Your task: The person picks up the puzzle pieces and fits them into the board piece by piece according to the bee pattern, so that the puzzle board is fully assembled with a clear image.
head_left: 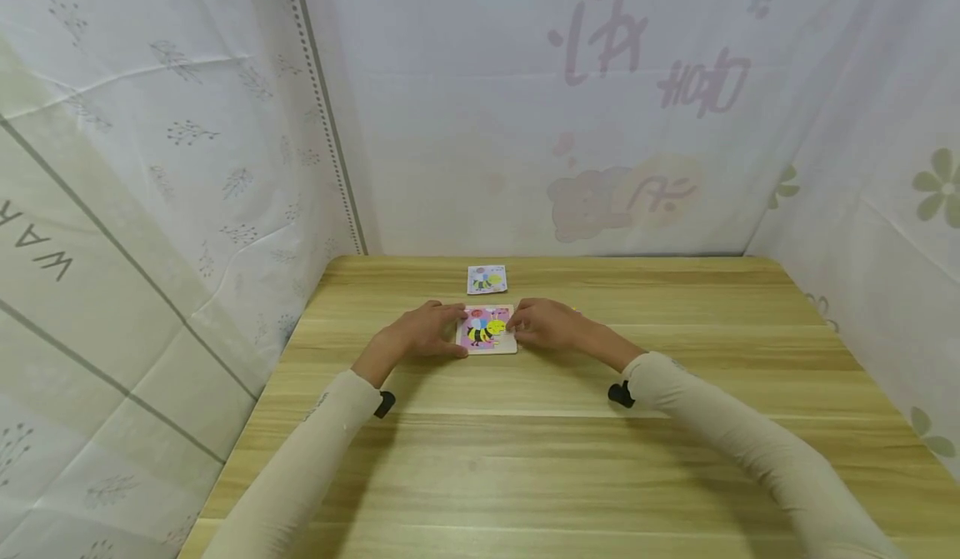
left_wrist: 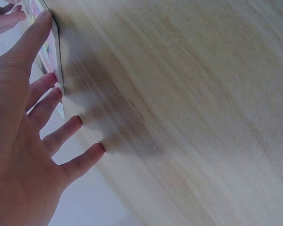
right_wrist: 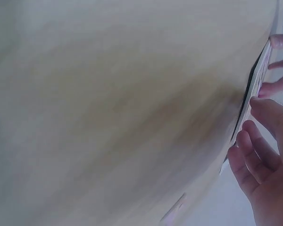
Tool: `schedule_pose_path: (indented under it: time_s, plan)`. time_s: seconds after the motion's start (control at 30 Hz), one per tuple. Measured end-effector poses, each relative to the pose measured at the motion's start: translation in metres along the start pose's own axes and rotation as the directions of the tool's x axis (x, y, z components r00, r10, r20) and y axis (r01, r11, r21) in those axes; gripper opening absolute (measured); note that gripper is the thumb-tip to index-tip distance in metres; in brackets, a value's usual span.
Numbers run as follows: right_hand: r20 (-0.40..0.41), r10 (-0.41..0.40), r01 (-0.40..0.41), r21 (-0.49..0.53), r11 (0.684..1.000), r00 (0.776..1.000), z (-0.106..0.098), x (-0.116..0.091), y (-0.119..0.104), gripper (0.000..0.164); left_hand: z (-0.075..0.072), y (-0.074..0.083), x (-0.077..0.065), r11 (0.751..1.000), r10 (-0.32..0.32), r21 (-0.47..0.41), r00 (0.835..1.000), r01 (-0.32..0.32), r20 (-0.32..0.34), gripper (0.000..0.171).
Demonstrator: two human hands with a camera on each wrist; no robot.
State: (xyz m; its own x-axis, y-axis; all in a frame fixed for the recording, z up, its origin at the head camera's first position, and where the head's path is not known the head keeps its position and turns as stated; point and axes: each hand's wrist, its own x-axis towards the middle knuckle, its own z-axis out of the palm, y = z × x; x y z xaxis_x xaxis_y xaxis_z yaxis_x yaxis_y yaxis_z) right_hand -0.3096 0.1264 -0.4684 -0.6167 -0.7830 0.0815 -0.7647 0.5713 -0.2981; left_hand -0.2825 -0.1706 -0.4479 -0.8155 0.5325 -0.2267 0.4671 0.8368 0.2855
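A square jigsaw puzzle board (head_left: 480,351) with a bee picture lies on the table. Pale bare wood shows at its near right part. My left hand (head_left: 431,329) holds the board's left side, thumb at the near corner and a finger at the far one. In the left wrist view the other fingers (left_wrist: 87,159) spread down to the tabletop. At the right side of the board is my right hand (head_left: 551,323), fingers bent, fingertips over the picture's edge. The right wrist view shows its thumb (right_wrist: 264,110) at the board's rim. I cannot tell whether a piece is between these fingertips.
A small card (head_left: 487,279) with the same bee picture lies just beyond the board. A small loose piece (right_wrist: 173,207) lies on the table beyond my right hand. The wooden tabletop (head_left: 480,467) ends at hanging printed curtains (head_left: 465,109).
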Motion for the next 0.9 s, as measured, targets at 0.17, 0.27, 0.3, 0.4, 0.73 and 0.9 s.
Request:
schedule_pose_path:
  time_s: [0.17,0.27,0.3,0.4,0.73,0.9]
  plan:
    - [-0.022,0.037,-0.038,-0.014,0.999,0.999,-0.007,-0.012,0.010,0.020,0.000,0.000,0.000,1.000,0.002,0.002,1.000,-0.002,0.000,0.081]
    - [-0.021,0.073,-0.073,-0.023,0.997,0.997,-0.011,-0.018,0.017,0.021,0.000,0.000,0.000,1.000,0.003,0.007,1.000,-0.003,0.000,0.081]
    - [-0.020,0.084,-0.084,-0.021,0.996,0.996,-0.012,-0.021,0.019,0.022,0.000,0.000,0.000,1.000,0.004,0.006,1.000,-0.004,-0.001,0.081]
    - [-0.023,0.095,-0.096,-0.026,0.995,0.995,-0.015,-0.028,0.025,0.022,0.001,0.000,0.000,1.000,0.002,0.002,1.000,-0.002,0.000,0.081]
    - [-0.058,0.078,-0.080,-0.028,0.996,0.995,-0.021,-0.047,0.042,0.021,0.002,-0.001,0.000,1.000,-0.003,-0.005,1.000,0.003,-0.009,0.080]
    - [-0.076,0.058,-0.060,-0.022,0.998,0.995,-0.026,-0.052,0.050,0.021,0.002,-0.001,0.000,1.000,0.000,-0.005,1.000,0.000,-0.009,0.080]
